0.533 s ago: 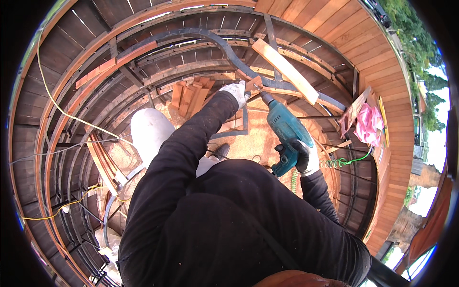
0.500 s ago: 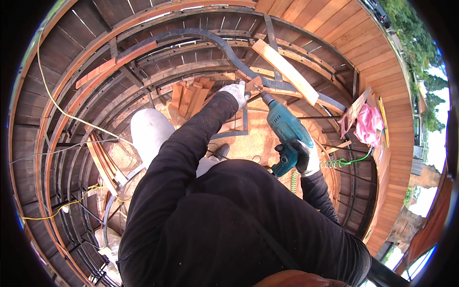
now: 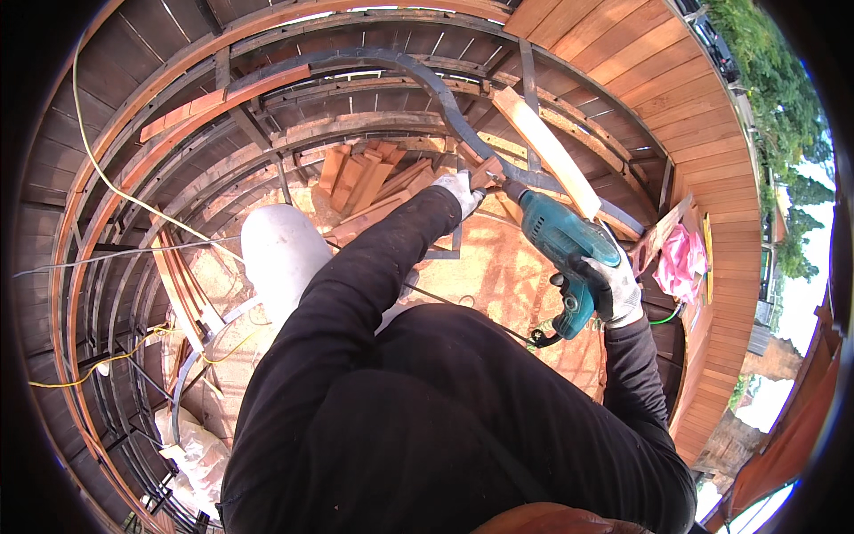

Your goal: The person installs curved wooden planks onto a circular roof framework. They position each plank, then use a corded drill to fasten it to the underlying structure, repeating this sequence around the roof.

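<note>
My left hand [image 3: 462,194], in a white glove with dark fingertips, is closed on a small wooden block [image 3: 487,171] beside a curved dark metal strip [image 3: 449,107]. My right hand [image 3: 616,287], gloved in white and black, grips the handle of a teal power drill [image 3: 562,233]. The drill's nose points up and left toward the block, close to my left fingers. Whether the bit touches the wood is too small to tell. Just right of the drill's nose, a pale plank [image 3: 550,151] lies slanted across the strip.
Cut wood pieces [image 3: 363,173] are heaped beyond my left forearm. Curved slatted tiers with metal frames surround me. A pink plastic bag [image 3: 682,262] sits at the right by wooden boards. A yellow cord [image 3: 98,374] and longer strips [image 3: 182,285] are on the left.
The view has shifted slightly. My right hand and the drill's handle have swung to the right, while the drill's nose stays near the block. The green coiled hose is now mostly out of sight.
</note>
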Demonstrator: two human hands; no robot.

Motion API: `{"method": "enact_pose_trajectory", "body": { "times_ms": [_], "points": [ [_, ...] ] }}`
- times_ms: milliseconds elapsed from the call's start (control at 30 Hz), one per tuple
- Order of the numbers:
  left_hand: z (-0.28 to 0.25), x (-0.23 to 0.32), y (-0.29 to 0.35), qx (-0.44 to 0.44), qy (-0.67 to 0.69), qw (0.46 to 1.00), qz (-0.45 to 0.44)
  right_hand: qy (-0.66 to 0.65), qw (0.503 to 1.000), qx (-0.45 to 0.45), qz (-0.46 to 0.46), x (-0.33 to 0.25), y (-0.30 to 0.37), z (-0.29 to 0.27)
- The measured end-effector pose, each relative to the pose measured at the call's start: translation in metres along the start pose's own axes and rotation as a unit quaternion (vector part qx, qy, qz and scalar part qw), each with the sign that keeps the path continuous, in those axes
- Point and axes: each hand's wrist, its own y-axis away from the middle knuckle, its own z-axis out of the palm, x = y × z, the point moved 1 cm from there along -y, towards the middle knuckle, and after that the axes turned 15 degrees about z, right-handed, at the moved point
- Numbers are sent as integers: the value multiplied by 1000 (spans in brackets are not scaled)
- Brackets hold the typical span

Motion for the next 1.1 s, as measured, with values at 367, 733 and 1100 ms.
{"method": "enact_pose_trajectory", "body": {
  "times_ms": [367, 733, 1100],
  "points": [
    [-5, 1, 3, -13, 251, 966, -66, 239, 970, -24, 18, -99, -18, 24],
    [4, -4, -1, 31, 93, 995, -28, 381, 922, -27, 58, -143, -40, 41],
    [-5, 0, -3, -16, 116, 993, -34, 426, 903, -9, 60, -151, -44, 45]
  ]
}}
